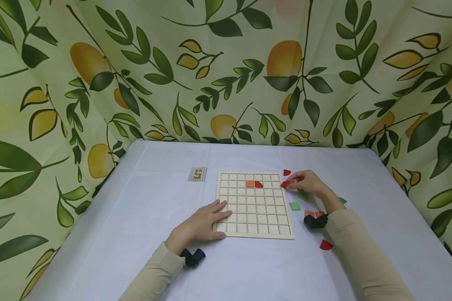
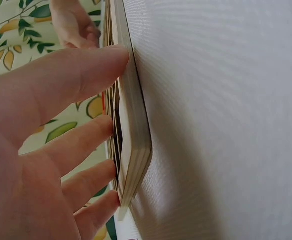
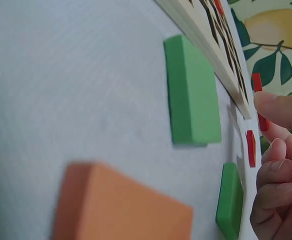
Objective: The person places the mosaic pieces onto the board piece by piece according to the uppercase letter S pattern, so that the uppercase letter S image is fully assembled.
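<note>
A wooden grid board (image 1: 253,218) lies on the white cloth. In its upper part an orange square tile (image 1: 250,184) sits beside a red quarter-round tile (image 1: 259,184). My left hand (image 1: 201,222) rests with spread, straight fingers on the board's near left corner; the left wrist view has the thumb (image 2: 93,70) along the board's edge. Just off the right edge, my right hand (image 1: 309,184) pinches a red tile (image 1: 285,184) between thumb and finger. From the right wrist, that tile (image 3: 262,120) shows partly behind the thumb.
Right of the board lie a red tile (image 1: 287,172), green square tiles (image 1: 295,206), a green tile (image 1: 342,200), orange tiles (image 1: 309,213) and another red tile (image 1: 326,245). A small pattern card (image 1: 197,174) is left of the board. A leaf-print curtain (image 1: 226,83) hangs behind the table.
</note>
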Action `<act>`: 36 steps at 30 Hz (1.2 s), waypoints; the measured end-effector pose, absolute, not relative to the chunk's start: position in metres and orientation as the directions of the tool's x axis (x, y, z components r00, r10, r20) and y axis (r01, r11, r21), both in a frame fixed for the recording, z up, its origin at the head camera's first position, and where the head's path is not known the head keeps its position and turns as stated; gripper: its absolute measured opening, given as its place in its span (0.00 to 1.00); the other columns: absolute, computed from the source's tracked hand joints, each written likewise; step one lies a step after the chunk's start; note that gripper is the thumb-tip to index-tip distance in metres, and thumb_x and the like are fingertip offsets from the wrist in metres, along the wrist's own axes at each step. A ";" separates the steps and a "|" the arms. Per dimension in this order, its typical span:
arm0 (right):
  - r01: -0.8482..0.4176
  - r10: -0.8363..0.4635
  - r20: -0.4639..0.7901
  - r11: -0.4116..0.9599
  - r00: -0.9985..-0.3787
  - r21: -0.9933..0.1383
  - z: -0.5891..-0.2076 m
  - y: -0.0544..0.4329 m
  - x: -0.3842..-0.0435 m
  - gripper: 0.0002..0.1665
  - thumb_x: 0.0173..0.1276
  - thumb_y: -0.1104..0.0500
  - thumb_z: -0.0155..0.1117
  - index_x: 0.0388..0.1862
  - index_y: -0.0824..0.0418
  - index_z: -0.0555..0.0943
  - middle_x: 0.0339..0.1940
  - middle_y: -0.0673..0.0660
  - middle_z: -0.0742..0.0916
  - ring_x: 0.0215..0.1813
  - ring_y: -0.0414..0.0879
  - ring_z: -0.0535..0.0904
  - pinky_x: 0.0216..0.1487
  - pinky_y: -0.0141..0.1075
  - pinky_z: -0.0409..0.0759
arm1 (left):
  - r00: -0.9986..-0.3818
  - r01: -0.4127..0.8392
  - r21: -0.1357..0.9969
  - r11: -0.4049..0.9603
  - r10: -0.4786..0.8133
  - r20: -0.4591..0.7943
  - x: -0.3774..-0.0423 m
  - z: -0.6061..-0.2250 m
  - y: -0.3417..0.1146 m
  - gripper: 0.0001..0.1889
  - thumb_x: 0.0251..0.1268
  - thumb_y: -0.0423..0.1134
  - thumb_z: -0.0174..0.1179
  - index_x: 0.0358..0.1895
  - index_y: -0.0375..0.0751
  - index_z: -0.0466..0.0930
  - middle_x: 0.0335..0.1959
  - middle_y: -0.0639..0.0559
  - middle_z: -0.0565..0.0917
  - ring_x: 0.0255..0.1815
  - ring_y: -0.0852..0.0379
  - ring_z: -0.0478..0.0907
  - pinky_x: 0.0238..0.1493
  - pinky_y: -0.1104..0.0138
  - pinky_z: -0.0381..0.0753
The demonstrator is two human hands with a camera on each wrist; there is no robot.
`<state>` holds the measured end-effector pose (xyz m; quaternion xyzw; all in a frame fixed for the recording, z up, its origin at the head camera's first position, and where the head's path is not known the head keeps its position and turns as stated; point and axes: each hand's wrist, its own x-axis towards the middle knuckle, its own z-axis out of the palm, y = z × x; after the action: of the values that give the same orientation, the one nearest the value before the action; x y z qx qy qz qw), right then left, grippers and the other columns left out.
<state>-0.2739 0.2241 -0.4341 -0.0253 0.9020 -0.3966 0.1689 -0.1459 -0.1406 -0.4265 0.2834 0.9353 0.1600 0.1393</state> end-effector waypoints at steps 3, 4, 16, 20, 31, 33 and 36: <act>0.090 -0.177 -0.283 0.684 -0.943 -0.724 -0.434 0.222 -0.274 0.21 0.58 0.56 0.71 0.48 0.66 0.82 0.24 0.48 0.73 0.33 0.44 0.69 0.29 0.29 0.66 | -0.800 0.487 0.380 0.787 0.576 -0.168 -0.146 -0.426 -0.141 0.34 0.60 0.51 0.64 0.70 0.49 0.68 0.77 0.46 0.59 0.80 0.43 0.53 0.76 0.46 0.60; 0.090 -0.176 -0.284 0.684 -0.942 -0.724 -0.434 0.222 -0.274 0.21 0.58 0.56 0.71 0.47 0.66 0.82 0.24 0.48 0.73 0.33 0.44 0.69 0.29 0.29 0.66 | -0.799 0.488 0.380 0.786 0.577 -0.168 -0.146 -0.426 -0.141 0.34 0.60 0.51 0.64 0.70 0.49 0.67 0.77 0.46 0.59 0.80 0.43 0.53 0.76 0.46 0.60; 0.063 -0.203 -0.255 0.655 -0.945 -0.753 -0.432 0.210 -0.269 0.23 0.58 0.57 0.72 0.49 0.68 0.81 0.22 0.48 0.73 0.29 0.43 0.67 0.26 0.29 0.64 | -0.793 0.497 0.384 0.778 0.587 -0.164 -0.146 -0.425 -0.139 0.34 0.59 0.51 0.65 0.69 0.48 0.68 0.77 0.44 0.60 0.79 0.42 0.53 0.75 0.46 0.61; 0.035 -0.214 -0.228 0.652 -0.950 -0.758 -0.432 0.204 -0.267 0.23 0.57 0.57 0.73 0.48 0.68 0.82 0.22 0.48 0.73 0.29 0.43 0.67 0.26 0.29 0.64 | -0.792 0.498 0.394 0.773 0.590 -0.156 -0.146 -0.423 -0.138 0.34 0.58 0.49 0.66 0.69 0.46 0.69 0.77 0.43 0.61 0.79 0.41 0.54 0.75 0.45 0.61; -0.003 -0.242 -0.196 0.636 -0.950 -0.772 -0.436 0.183 -0.264 0.19 0.56 0.58 0.73 0.44 0.67 0.83 0.23 0.48 0.74 0.33 0.45 0.67 0.31 0.30 0.64 | -0.791 0.486 0.394 0.780 0.584 -0.180 -0.146 -0.425 -0.139 0.34 0.58 0.46 0.65 0.70 0.46 0.68 0.78 0.45 0.58 0.80 0.44 0.53 0.78 0.46 0.57; -0.016 -0.256 -0.186 0.625 -0.949 -0.781 -0.436 0.180 -0.263 0.19 0.57 0.59 0.73 0.45 0.68 0.82 0.22 0.48 0.74 0.33 0.44 0.67 0.31 0.30 0.64 | -0.788 0.486 0.396 0.779 0.587 -0.186 -0.146 -0.425 -0.139 0.34 0.59 0.46 0.64 0.70 0.46 0.67 0.78 0.45 0.57 0.80 0.45 0.52 0.79 0.47 0.56; -0.029 -0.273 -0.175 0.610 -0.946 -0.792 -0.435 0.176 -0.263 0.19 0.57 0.60 0.73 0.45 0.69 0.82 0.22 0.47 0.74 0.32 0.44 0.68 0.32 0.30 0.64 | -0.779 0.490 0.410 0.770 0.597 -0.190 -0.145 -0.425 -0.138 0.33 0.61 0.47 0.63 0.71 0.47 0.66 0.78 0.47 0.57 0.81 0.46 0.51 0.80 0.48 0.55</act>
<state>-0.2625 0.1765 -0.4354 -0.0851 0.8860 -0.4335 0.1406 -0.1447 -0.1385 -0.4255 0.2929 0.9275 0.1715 0.1564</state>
